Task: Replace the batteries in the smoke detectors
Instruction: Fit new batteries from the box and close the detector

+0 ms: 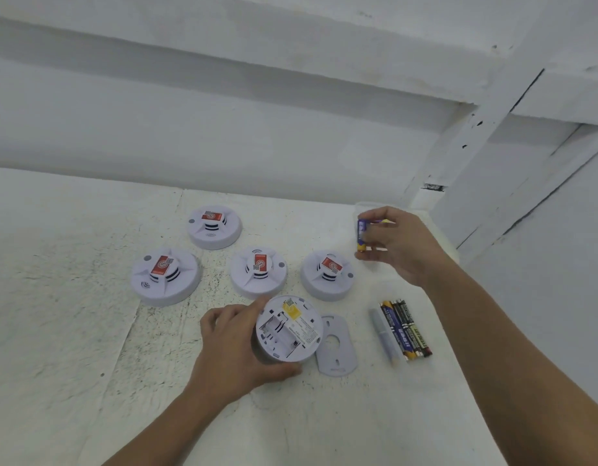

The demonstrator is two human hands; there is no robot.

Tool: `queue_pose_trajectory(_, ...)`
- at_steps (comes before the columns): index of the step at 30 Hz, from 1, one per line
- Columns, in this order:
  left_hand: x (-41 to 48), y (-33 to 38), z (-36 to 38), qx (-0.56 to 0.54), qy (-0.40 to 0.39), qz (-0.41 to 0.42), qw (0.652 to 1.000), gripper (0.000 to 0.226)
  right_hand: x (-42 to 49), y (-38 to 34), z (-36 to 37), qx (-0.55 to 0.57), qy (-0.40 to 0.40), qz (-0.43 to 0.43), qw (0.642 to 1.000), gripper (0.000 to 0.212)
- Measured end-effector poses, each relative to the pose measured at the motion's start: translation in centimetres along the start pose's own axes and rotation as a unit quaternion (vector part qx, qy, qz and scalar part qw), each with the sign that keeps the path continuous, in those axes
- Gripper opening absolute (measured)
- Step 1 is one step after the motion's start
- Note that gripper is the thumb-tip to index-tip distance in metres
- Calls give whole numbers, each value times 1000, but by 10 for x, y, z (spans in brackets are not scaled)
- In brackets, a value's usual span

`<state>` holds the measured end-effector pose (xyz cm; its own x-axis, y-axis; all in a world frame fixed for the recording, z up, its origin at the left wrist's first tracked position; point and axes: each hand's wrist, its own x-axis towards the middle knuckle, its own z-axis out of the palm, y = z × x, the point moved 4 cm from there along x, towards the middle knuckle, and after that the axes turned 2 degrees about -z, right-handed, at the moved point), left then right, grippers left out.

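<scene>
My left hand [235,344] grips an upturned white smoke detector [290,327], its battery bay open and empty beside a yellow label. The detector's grey mounting plate [336,344] lies flat just right of it. My right hand [396,243] pinches blue and yellow batteries [361,235] above a clear plastic container [364,210] at the back right. Several more batteries [405,331], blue and black ones, lie in a row on a clear tray on the surface, under my right forearm.
Several closed white smoke detectors with red stickers sit face up behind the open one: one far back [215,227], one left [166,275], one middle [258,272], one right [327,274]. The scuffed white work surface [72,297] ends at a white wall behind.
</scene>
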<state>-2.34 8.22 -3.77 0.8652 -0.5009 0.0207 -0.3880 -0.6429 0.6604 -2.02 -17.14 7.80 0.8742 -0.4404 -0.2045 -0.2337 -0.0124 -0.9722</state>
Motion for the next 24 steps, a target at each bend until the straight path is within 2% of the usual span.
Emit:
queue_pose_trajectory(3, -1, 1, -2, -5, 6, 10, 1000, 89, -31, 18, 32, -44, -64, 6, 997, 31)
queue_pose_trajectory(7, -1, 3, -2, -16, 9, 13, 1000, 89, -64, 46, 66, -200, -109, -4, 974, 39)
queue_pose_trajectory(12, -2, 3, -3, -36, 17, 15, 999, 91, -92, 67, 91, -307, -106, -95, 941, 25)
queue_pose_trajectory(15, -1, 2, -2, -23, 22, 13, 999, 94, -99, 74, 98, -379, -96, -152, 908, 17)
queue_pose_trajectory(21, 1, -1, 0, -5, 2, 14, 1000, 99, -104, 75, 101, -442, -115, -226, 860, 21)
queue_pose_trajectory(24, 1, -4, 0, -28, -15, 15, 999, 103, -104, 77, 99, -434, -130, -235, 860, 22)
